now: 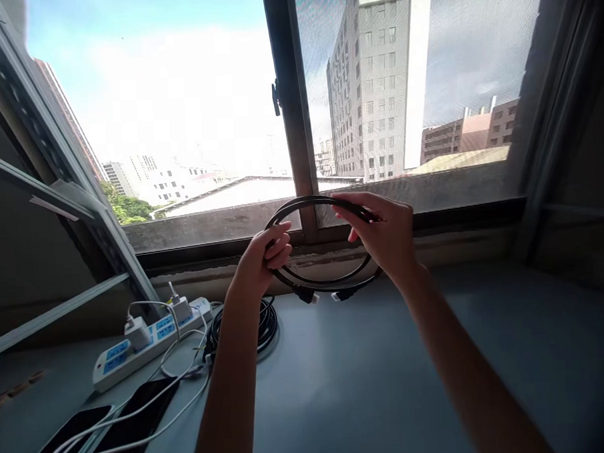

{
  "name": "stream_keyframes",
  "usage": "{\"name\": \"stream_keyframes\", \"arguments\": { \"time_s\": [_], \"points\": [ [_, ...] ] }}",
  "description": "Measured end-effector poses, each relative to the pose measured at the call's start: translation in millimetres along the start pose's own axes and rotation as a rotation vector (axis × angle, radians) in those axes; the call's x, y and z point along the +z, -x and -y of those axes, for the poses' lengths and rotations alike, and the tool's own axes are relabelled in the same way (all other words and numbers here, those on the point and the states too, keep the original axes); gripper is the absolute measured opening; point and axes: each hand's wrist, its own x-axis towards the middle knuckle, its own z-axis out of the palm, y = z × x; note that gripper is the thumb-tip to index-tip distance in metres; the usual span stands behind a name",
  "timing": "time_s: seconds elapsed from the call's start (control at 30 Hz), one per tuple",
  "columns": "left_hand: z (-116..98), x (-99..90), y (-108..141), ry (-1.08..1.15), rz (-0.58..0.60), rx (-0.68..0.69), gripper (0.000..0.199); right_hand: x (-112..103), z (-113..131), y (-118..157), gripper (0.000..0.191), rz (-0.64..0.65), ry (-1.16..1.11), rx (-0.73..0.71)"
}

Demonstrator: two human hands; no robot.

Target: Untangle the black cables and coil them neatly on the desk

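A black cable (pixel 308 201), looped into a coil, is held up in front of the window above the table. My left hand (pixel 263 255) is closed around the coil's left side, fingers curled. On the upper right of the coil, my right hand (pixel 382 226) pinches the strands between thumb and fingers. Two plugs with light metal ends, a left plug (pixel 305 294) and a right plug (pixel 343 294), hang at the bottom of the loop with their tips facing each other. Behind my left forearm a second coil of black cable (pixel 269 325) lies on the table, partly hidden.
A white power strip (pixel 152 346) with chargers plugged in lies on the left of the grey-blue table (pixel 349 385). White charging cables (pixel 140 407) run to two dark phones (pixel 135 421) at the lower left. Metal shelf posts (pixel 117 248) stand left, before the window frame (pixel 298 133).
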Motion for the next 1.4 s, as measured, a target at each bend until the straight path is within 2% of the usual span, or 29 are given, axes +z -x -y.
{"name": "stream_keyframes", "arguments": {
  "time_s": [0.07, 0.13, 0.23, 0.3, 0.37, 0.47, 0.63, 0.8, 0.9, 0.97, 1.03, 1.07, 1.1, 1.2, 1.27, 1.33, 1.4],
  "points": [
    [1, -3.8, 1, 0.005, 0.162, -0.103, 0.032, -5, -1, -1, 0.012, 0.032, -0.008, -0.056],
    [2, -4.4, 3, 0.012, 0.292, -0.189, 0.026, -7, -3, -1, 0.011, 0.116, -0.006, -0.111],
    [2, 2.5, 6, -0.033, 0.341, -0.261, 0.043, -5, -3, -1, 0.018, 0.294, 0.046, -0.17],
    [1, 9.4, 8, -0.112, 0.289, -0.259, 0.044, -2, 0, 0, 0.026, 0.366, 0.063, -0.186],
    [0, 14.6, 10, -0.189, 0.235, -0.211, 0.041, 1, 3, 0, 0.031, 0.371, 0.031, -0.184],
    [-2, 18.8, 12, -0.269, 0.161, -0.12, 0.041, 4, 6, 1, 0.032, 0.303, -0.028, -0.173],
    [-3, 25.0, 11, -0.35, -0.027, -0.028, 0.041, 8, 5, 4, 0.025, 0.189, 0.046, -0.128],
    [-1, 19.1, 4, -0.257, -0.331, 0.074, 0.032, 1, -4, 3, 0.014, 0.134, 0.074, -0.105],
    [-1, 12.2, 1, -0.183, -0.414, 0.142, 0.029, -6, -5, 0, 0.009, 0.077, 0.015, -0.134],
    [-1, 11.5, 1, -0.194, -0.425, 0.174, 0.03, -7, -3, -1, 0.012, 0.022, 0.013, -0.148],
    [-1, 15.9, 4, -0.243, -0.357, 0.147, 0.032, -4, 1, -1, 0.01, 0.027, 0.069, -0.146],
    [-1, 19.9, 6, -0.267, -0.286, 0.112, 0.032, -2, 2, -1, 0.005, 0.049, 0.124, -0.14],
    [0, 24.7, 8, -0.278, -0.201, 0.071, 0.032, 2, 4, 0, 0.008, 0.077, 0.193, -0.129],
    [0, 40.7, 16, -0.276, 0.05, -0.047, 0.039, 13, 5, 4, 0.04, 0.136, 0.428, -0.089],
    [2, 48.9, 20, -0.339, 0.162, -0.089, 0.038, 18, 3, 6, 0.043, 0.147, 0.528, -0.071],
    [3, 53.0, 22, -0.434, 0.186, -0.073, 0.031, 20, 0, 6, 0.032, 0.123, 0.546, -0.047],
    [3, 52.8, 22, -0.479, 0.108, 0.017, 0.033, 17, -4, 4, 0.022, 0.072, 0.475, -0.018]
  ]
}}
